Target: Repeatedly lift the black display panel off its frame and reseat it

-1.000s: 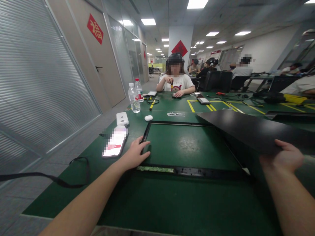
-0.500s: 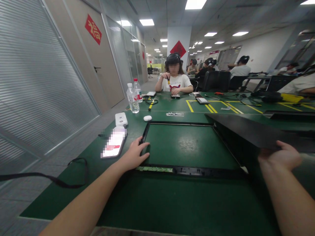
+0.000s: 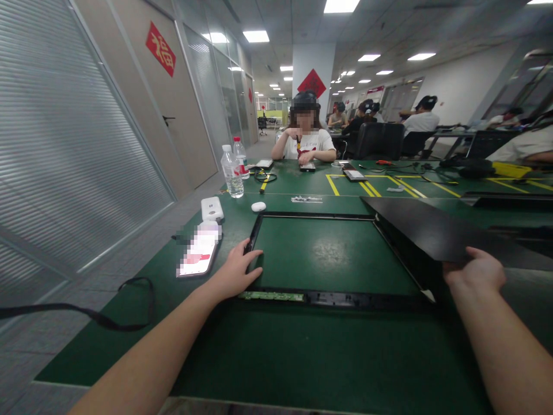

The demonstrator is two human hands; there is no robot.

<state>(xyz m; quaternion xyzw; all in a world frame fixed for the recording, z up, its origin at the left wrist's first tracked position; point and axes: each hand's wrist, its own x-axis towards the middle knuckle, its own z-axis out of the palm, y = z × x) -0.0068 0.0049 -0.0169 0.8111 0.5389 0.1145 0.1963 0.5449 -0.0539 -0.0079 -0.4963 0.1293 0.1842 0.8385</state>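
"Fingers of the left hand (image 3: 235,271): how do they stand?"

"Spread open, laid across the left bar of a black rectangular frame (image 3: 367,301), two of them reaching over its opening."

"And the right hand (image 3: 477,274)?"

"Gripping the near edge of a flat black panel (image 3: 432,227), thumb on top, the other fingers underneath. It's held aslant at the frame's right side; I can't tell whether its far edge touches anything."

"Where does the frame sit?"

"Flat on the green surface (image 3: 302,357), between the two arms. A green circuit board (image 3: 274,297) lies along the left part of its near bar."

"What's around it?"

"To the left, a lit smartphone (image 3: 199,253), its screen partly blurred out, with a white boxy device (image 3: 212,208) just beyond. A small white rounded case (image 3: 258,207) is near the frame's far left corner, and some small silvery pieces (image 3: 306,199) lie past the far bar."

"Farther out?"

"Two upright plastic bottles (image 3: 232,173), then a person (image 3: 322,141) in a white top seated opposite, one hand on a small dark device (image 3: 307,168)."
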